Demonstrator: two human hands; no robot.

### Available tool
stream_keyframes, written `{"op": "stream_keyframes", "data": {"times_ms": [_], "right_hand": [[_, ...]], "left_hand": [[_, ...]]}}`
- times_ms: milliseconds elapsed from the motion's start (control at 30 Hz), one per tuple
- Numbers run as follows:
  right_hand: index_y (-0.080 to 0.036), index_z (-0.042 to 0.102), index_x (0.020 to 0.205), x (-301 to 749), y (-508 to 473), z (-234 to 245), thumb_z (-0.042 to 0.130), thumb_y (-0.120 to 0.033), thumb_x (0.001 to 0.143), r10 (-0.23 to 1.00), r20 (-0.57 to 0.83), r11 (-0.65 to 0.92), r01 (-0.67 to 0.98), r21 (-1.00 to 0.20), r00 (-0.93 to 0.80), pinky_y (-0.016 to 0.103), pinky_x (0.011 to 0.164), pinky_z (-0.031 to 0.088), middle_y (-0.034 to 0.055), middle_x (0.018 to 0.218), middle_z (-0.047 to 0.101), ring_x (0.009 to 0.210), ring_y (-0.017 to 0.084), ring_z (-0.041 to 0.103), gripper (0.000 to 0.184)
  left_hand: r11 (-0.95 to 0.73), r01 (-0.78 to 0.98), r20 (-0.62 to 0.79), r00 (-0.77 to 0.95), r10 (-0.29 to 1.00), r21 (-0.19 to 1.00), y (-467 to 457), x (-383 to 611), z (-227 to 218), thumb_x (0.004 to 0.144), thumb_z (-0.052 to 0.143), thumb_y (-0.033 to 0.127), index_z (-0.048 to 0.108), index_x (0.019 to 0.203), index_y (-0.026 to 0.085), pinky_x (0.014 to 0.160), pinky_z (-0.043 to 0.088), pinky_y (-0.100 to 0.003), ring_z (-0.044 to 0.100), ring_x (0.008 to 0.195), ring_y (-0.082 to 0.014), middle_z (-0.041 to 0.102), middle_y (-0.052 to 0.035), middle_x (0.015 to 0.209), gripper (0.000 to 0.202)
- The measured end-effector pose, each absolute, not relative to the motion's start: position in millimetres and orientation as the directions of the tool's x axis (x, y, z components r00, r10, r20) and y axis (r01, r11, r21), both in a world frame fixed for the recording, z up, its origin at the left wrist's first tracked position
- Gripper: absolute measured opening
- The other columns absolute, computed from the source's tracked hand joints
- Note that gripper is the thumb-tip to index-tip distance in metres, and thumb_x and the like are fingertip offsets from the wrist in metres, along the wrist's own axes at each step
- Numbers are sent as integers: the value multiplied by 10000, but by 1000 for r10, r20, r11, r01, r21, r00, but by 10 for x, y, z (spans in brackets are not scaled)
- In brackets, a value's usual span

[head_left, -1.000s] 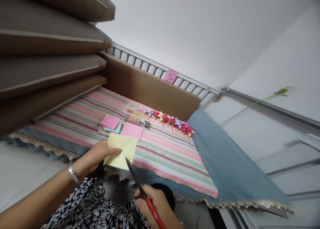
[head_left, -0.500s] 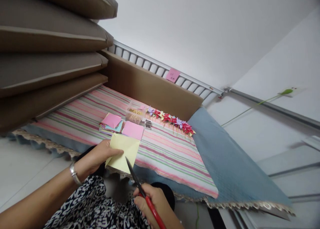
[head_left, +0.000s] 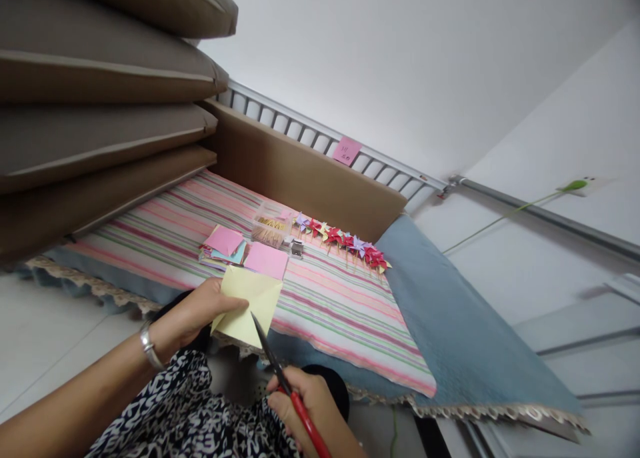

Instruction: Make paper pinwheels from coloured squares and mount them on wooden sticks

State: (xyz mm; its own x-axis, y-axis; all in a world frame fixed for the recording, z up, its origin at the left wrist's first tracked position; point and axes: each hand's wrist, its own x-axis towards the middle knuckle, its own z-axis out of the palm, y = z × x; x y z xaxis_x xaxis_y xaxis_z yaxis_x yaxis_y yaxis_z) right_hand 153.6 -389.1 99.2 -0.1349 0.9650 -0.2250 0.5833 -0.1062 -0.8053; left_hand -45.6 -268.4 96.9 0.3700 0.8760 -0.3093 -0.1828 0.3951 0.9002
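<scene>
My left hand (head_left: 203,311) pinches a creased yellow paper square (head_left: 249,305) by its left side, holding it over the near edge of a striped cloth (head_left: 330,311). My right hand (head_left: 310,411) grips red-handled scissors (head_left: 287,388). Their dark blades point up and left, and the tip meets the lower edge of the yellow paper. A silver bracelet sits on my left wrist.
On the striped cloth lie pink and blue paper squares (head_left: 245,251), a clear box of sticks (head_left: 270,229) and a row of small paper pinwheels (head_left: 345,241). Stacked brown cushions (head_left: 100,105) stand at left, a cardboard panel (head_left: 300,178) behind, a blue quilt (head_left: 450,331) at right.
The view has shifted slightly. Both hands, the yellow paper and the scissors keep nearly the same pose.
</scene>
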Motion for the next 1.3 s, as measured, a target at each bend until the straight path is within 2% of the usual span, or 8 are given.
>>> {"op": "stream_keyframes", "data": {"times_ms": [467, 567, 700, 867, 1000, 1133, 1200, 1300], "right_hand": [[-182, 647, 775, 1540, -3904, 1004, 607, -288, 782, 952, -284, -146, 639, -756, -118, 215, 553, 342, -46, 583, 470, 566, 109, 444, 114], [-176, 657, 853, 1602, -3918, 975, 610, -245, 755, 952, -281, -129, 679, -723, -118, 219, 544, 344, -47, 587, 482, 560, 111, 445, 129], [-201, 649, 957, 1825, -3952, 859, 557, -148, 732, 954, -251, -62, 708, -704, -166, 222, 552, 390, -37, 642, 549, 572, 121, 500, 248], [-192, 595, 1088, 1989, -3853, 838, 589, -162, 722, 1000, -9, -9, 612, -791, 3, 300, 755, 498, 41, 877, 664, 768, 180, 625, 367], [-206, 569, 1125, 1826, -3595, 975, 645, -195, 705, 992, 120, 78, 529, -845, 46, 306, 775, 490, 36, 913, 651, 804, 181, 620, 426], [-207, 577, 1097, 1598, -3326, 985, 609, -141, 678, 997, 77, 78, 498, -864, -23, 238, 605, 445, -15, 824, 624, 600, 114, 539, 426], [-197, 584, 1055, 1533, -3244, 922, 571, -108, 654, 998, 48, 60, 465, -883, -38, 224, 570, 418, -26, 773, 622, 570, 107, 507, 410], [-184, 570, 1028, 1502, -3197, 813, 572, -133, 656, 999, 33, 32, 325, -945, -4, 218, 548, 408, -20, 757, 634, 576, 116, 512, 376]], "left_hand": [[382, -146, -306, 378, 874, 912, -2681, -421, 988, 509, 765, 246, 740, 826, 88, 636, 513, -315, 676, 680, -237, 766, -96, 754, 355], [370, -132, -304, 356, 884, 920, -2627, -455, 970, 518, 755, 253, 737, 826, 83, 600, 508, -310, 665, 630, -228, 764, -98, 738, 352], [346, -90, -294, 355, 887, 934, -2518, -574, 913, 541, 737, 233, 740, 834, 94, 600, 511, -301, 676, 638, -230, 765, -96, 741, 324], [327, 54, -311, 486, 817, 943, -2529, -567, 871, 577, 698, 178, 759, 781, 110, 588, 514, -299, 687, 633, -242, 765, -114, 743, 224], [298, 137, -320, 580, 749, 945, -2648, -402, 873, 587, 687, 157, 764, 750, 117, 562, 512, -299, 688, 602, -251, 762, -116, 721, 184], [275, 126, -289, 645, 708, 953, -2707, -301, 850, 615, 681, 143, 770, 791, 134, 553, 505, -279, 690, 590, -237, 765, -98, 721, 197], [283, 117, -290, 642, 710, 952, -2695, -307, 841, 623, 698, 156, 769, 815, 127, 558, 502, -280, 688, 589, -235, 766, -110, 736, 206], [327, 54, -285, 636, 717, 944, -2654, -370, 832, 642, 744, 218, 759, 868, 109, 584, 495, -275, 685, 622, -228, 767, -134, 797, 252]]}}
